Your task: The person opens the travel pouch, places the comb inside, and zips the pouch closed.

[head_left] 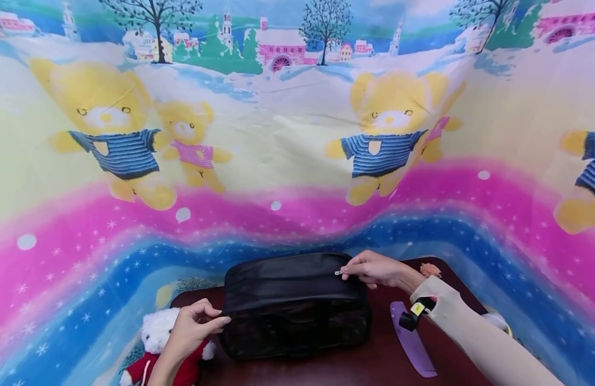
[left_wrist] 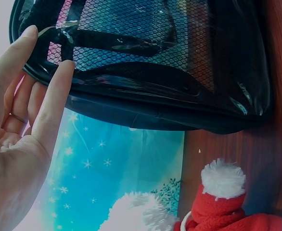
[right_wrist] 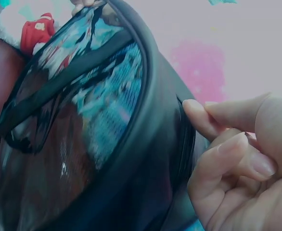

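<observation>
A black toiletry bag (head_left: 297, 281) with a clear, glossy front panel stands upright on the table. Its top looks closed in the head view. At the bag's upper left corner, my left hand (head_left: 193, 324) pinches the edge between thumb and forefinger; the left wrist view shows both fingertips on that corner. On the right end of the top, my right hand (head_left: 374, 268) pinches a small silver zipper pull (head_left: 338, 273) between thumb and forefinger. In the right wrist view those fingertips are against the bag's dark top seam, and the pull is hidden.
Beside my left forearm sits a white plush toy (head_left: 154, 329) in red clothes. A purple comb (head_left: 414, 346) lies right of the bag on the dark brown table (head_left: 374, 364). A fluffy orange item (head_left: 430, 269) is near the back right. Bear-printed cloth (head_left: 287, 139) hangs behind.
</observation>
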A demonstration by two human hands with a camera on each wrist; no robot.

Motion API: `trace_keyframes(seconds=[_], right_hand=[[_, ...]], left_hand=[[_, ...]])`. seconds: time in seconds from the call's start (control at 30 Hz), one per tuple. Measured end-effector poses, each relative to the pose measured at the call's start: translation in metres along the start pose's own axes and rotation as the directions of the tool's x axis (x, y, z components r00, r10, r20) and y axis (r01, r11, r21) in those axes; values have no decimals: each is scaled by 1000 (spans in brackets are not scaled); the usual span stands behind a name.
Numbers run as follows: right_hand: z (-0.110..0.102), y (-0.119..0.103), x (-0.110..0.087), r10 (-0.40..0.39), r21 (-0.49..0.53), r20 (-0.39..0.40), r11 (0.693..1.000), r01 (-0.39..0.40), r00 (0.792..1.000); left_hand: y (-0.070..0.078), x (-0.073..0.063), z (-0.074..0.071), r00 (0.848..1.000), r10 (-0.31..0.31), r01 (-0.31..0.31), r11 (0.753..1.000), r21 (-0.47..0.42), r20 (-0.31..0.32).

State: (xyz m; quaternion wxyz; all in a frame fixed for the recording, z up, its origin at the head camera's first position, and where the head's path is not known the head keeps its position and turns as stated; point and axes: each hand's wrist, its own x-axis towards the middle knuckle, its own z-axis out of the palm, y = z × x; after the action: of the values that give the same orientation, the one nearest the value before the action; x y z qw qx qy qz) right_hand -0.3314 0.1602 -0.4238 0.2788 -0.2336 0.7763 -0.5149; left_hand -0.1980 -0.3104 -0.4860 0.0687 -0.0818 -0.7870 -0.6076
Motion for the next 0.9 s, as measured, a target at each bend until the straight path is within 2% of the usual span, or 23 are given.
trace_keyframes(seconds=[0.13,0.37,0.63,0.9], right_hand=[[7,-16,8,18,9,0,1000,-18,1000],[20,-32,19,72,27,55,997,-74,996],[37,-51,37,74,2,98,997,-74,992],[58,-70,52,63,-1,126,998,-63,990]], left_hand=[[2,2,1,1000,-6,6,1000,1,-14],[3,1,1,1000,-18,18,1000,6,-6],[2,0,-2,1000,4,-4,1000,7,29],[2,0,-2,999,-3,3,1000,-4,34]])
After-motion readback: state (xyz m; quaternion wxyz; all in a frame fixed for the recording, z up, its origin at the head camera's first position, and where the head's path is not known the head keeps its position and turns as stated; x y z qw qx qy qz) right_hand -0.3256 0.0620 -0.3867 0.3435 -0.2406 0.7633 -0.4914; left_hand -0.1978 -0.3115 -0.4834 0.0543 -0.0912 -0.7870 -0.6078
